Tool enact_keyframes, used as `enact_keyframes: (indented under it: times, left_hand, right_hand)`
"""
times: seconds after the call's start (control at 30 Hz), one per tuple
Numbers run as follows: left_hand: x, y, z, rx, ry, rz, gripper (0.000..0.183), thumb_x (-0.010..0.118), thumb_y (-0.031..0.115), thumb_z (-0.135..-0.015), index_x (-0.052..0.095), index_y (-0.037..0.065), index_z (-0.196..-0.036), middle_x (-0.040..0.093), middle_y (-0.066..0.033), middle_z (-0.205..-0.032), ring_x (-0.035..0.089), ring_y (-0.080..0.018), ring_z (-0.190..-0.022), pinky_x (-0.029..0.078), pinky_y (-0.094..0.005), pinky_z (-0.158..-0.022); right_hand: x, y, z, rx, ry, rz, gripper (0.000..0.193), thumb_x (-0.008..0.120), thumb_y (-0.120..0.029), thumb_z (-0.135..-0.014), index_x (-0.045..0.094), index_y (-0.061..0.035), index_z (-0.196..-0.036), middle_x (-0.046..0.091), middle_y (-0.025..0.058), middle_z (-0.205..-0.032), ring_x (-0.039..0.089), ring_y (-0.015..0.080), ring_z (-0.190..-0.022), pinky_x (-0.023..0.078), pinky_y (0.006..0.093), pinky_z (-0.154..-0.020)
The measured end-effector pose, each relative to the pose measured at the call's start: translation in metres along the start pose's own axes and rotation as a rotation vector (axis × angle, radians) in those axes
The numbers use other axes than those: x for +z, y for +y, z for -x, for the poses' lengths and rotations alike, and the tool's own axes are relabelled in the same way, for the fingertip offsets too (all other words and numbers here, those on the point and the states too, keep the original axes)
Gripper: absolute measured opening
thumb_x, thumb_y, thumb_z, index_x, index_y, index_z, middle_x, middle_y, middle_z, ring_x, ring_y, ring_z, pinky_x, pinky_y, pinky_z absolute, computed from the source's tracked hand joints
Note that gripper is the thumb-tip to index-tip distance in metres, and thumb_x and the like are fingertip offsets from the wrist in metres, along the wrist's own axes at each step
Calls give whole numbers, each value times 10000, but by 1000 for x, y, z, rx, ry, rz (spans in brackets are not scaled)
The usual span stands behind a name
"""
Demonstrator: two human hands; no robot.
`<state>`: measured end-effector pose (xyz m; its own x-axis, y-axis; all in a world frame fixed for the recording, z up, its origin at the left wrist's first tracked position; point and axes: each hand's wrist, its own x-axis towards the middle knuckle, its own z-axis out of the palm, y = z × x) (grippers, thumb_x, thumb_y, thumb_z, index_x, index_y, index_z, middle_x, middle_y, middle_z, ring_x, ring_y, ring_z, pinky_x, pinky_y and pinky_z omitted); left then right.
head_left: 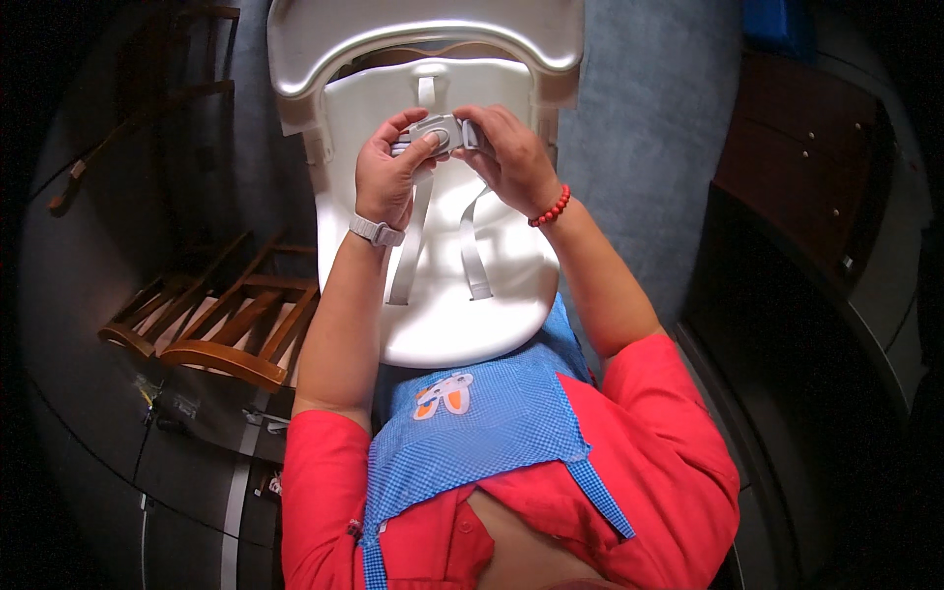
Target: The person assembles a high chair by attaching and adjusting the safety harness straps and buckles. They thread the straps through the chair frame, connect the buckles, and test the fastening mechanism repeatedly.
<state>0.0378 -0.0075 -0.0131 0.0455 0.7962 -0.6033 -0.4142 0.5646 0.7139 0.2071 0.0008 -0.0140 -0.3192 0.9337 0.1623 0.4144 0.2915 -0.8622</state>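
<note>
A grey harness buckle (434, 132) is held between my two hands, over the seat of a white plastic high chair (442, 329). My left hand (386, 167) grips the buckle's left side, its thumb lying on the front by the round button. On the other side, my right hand (513, 157) has its fingers closed round the buckle's right end, where a strap piece joins. Two pale straps (474, 258) hang down from it onto the seat. Above the hands, a short strap (426, 91) comes out of the seat back.
At the far end of the chair is a white tray (423, 20). Wooden chairs (231, 329) stand at the left. A dark brown cabinet (796, 147) is at the right, with a blue object (777, 28) at the upper right. My blue checked apron (472, 423) lies close to the seat edge.
</note>
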Motion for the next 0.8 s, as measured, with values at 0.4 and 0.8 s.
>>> enact_keyframes:
  times: [0.4, 0.8]
  left_hand:
    - [-3, 8, 2, -177, -75, 49, 310, 679, 181, -800, 541, 31, -1033, 611, -46, -873, 571, -104, -759, 410, -217, -590]
    - [-8, 1, -1, -133, -75, -100, 287, 681, 178, -797, 574, 15, -1007, 612, -32, -820, 550, -93, -705, 418, -223, -645]
  right_hand:
    - [0, -7, 1, 53, 71, -76, 458, 726, -30, -678, 507, -50, -1080, 560, 111, -905, 589, 251, -784, 496, 317, -677]
    - [-1, -8, 5, 79, 31, -72, 480, 727, -45, -682, 500, -67, -1105, 562, 111, -907, 587, 260, -785, 495, 323, -683]
